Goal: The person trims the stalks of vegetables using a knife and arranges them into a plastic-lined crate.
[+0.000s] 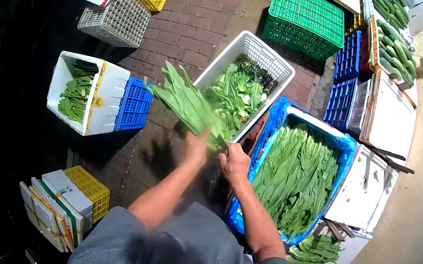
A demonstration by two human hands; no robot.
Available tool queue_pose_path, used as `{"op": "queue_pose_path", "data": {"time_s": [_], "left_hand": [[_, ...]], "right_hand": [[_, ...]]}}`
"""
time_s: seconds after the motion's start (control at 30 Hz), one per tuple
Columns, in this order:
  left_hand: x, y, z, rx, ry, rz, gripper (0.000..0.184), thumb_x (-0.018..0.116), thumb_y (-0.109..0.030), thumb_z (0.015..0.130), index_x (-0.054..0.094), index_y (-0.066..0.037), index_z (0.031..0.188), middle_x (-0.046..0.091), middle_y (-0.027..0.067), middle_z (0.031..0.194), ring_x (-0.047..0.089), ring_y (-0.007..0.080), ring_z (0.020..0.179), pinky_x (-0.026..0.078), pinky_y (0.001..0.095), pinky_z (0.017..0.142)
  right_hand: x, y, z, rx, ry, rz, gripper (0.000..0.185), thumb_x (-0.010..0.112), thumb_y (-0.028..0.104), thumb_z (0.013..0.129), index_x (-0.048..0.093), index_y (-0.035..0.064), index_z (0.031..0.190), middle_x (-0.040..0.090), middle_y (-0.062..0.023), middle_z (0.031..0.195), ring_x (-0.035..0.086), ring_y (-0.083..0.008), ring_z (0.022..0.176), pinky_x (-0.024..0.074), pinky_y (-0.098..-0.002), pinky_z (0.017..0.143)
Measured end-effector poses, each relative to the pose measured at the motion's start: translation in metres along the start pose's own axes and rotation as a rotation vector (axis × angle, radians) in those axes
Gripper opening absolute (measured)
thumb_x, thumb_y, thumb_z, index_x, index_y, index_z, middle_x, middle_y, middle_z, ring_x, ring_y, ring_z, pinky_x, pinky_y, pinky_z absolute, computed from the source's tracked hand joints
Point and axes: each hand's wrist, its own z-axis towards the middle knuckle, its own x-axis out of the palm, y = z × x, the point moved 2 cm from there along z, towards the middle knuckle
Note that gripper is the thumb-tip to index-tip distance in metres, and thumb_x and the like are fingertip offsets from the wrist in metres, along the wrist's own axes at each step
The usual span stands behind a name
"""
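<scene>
Head view shows leafy greens [182, 100] clamped in the left hand [196, 147], fanning out beyond it, across the near-left corner of a white basket [220, 65]. The right hand [236, 164] curls near the stems; its grip cannot be told.

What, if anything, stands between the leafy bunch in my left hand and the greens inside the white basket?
Nothing visible: from above, the leafy bunch in your left hand overlaps the white basket and partly covers the greens inside; its height above them is unclear.
</scene>
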Motion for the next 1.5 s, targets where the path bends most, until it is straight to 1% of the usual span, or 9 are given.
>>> {"op": "queue_pose_path", "data": {"time_s": [0.4,0.67,0.8,0.87,0.93,0.97,1.17,1.2,1.5], "left_hand": [[-0.004,0.019,0.001,-0.247,-0.061,-0.374,0.062,0.058,-0.046,0.099,0.044,0.004,0.133,0.057,0.0177,0.121,0.063,0.0307,0.104,0.058,0.0458,0.076],[-0.012,0.037,0.016,-0.37,-0.153,-0.441,0.05,0.05,-0.036,0.104,0.044,-0.002,0.14,0.055,0.0131,0.134,0.057,0.0326,0.118,0.051,0.0504,0.096],[-0.017,0.029,0.018,-0.336,-0.127,-0.551,0.051,0.045,-0.039,0.105,0.043,-0.005,0.143,0.053,0.0121,0.138,0.052,0.0316,0.127,0.044,0.0497,0.107],[-0.029,0.031,0.025,-0.336,-0.155,-0.598,0.053,0.055,-0.039,0.101,0.046,-0.005,0.14,0.054,0.0119,0.137,0.055,0.0308,0.122,0.046,0.0494,0.104],[-0.036,0.018,0.027,-0.289,-0.018,-0.617,0.055,0.054,-0.043,0.1,0.045,-0.007,0.142,0.053,0.0111,0.138,0.053,0.0309,0.124,0.044,0.0494,0.106],[-0.037,0.007,0.02,-0.351,-0.05,-0.61,0.056,0.054,-0.044,0.1,0.045,-0.009,0.143,0.053,0.0101,0.139,0.053,0.0309,0.125,0.044,0.0495,0.106],[-0.041,-0.018,0.016,-0.161,0.204,-0.515,0.059,0.06,-0.039,0.098,0.043,-0.007,0.145,0.053,0.0088,0.139,0.053,0.0282,0.125,0.044,0.0461,0.106],[-0.041,-0.02,0.016,-0.14,0.227,-0.464,0.059,0.06,-0.039,0.098,0.042,-0.007,0.145,0.053,0.0094,0.14,0.053,0.0283,0.125,0.045,0.0458,0.106],[0.011,-0.05,-0.021,-0.043,0.47,-0.09,0.052,0.049,-0.041,0.101,0.048,-0.004,0.139,0.061,0.0131,0.129,0.062,0.0316,0.113,0.052,0.0482,0.095]], "right_hand": [[-0.006,0.01,-0.001,-0.026,-0.085,0.052,0.023,0.068,0.008,0.074,0.063,0.0043,0.096,0.058,-0.0162,0.078,0.061,-0.036,0.069,0.0503,-0.0441,0.061],[-0.001,0.008,0.0,0.202,-0.202,0.174,0.011,0.066,0.01,0.086,0.062,0.0014,0.092,0.059,-0.0151,0.073,0.059,-0.0305,0.063,0.0483,-0.0395,0.059],[0.015,-0.016,0.003,0.453,-0.26,0.5,0.017,0.061,0.017,0.097,0.062,0.0024,0.088,0.056,0.001,0.069,0.052,-0.0076,0.059,0.0435,-0.0277,0.053],[0.005,-0.02,0.011,0.478,-0.253,0.533,0.021,0.065,0.02,0.092,0.067,-0.0004,0.092,0.064,-0.0189,0.078,0.062,-0.0337,0.071,0.0491,-0.0415,0.067],[-0.005,-0.022,0.025,0.462,-0.248,0.491,0.022,0.065,0.022,0.092,0.068,-0.0002,0.092,0.064,-0.0182,0.077,0.062,-0.0332,0.07,0.0493,-0.0411,0.068],[0.003,-0.034,0.03,0.402,-0.246,0.496,0.017,0.063,0.017,0.097,0.062,0.0043,0.086,0.054,0.0055,0.069,0.046,-0.0029,0.06,0.0379,-0.0228,0.051],[0.005,-0.058,0.026,0.459,-0.021,0.307,0.048,0.066,0.026,0.091,0.057,0.0017,0.132,0.069,-0.0176,0.093,0.065,-0.0259,0.083,0.0509,-0.038,0.078],[0.003,-0.062,0.015,0.558,0.077,0.327,0.053,0.064,0.032,0.09,0.055,-0.0016,0.13,0.065,-0.0319,0.109,0.063,-0.0459,0.104,0.0484,-0.0485,0.089],[-0.079,-0.051,-0.134,0.761,0.114,0.553,0.047,0.068,0.034,0.09,0.061,-0.0025,0.119,0.069,-0.0178,0.095,0.065,-0.0241,0.087,0.0514,-0.0398,0.078]]}}
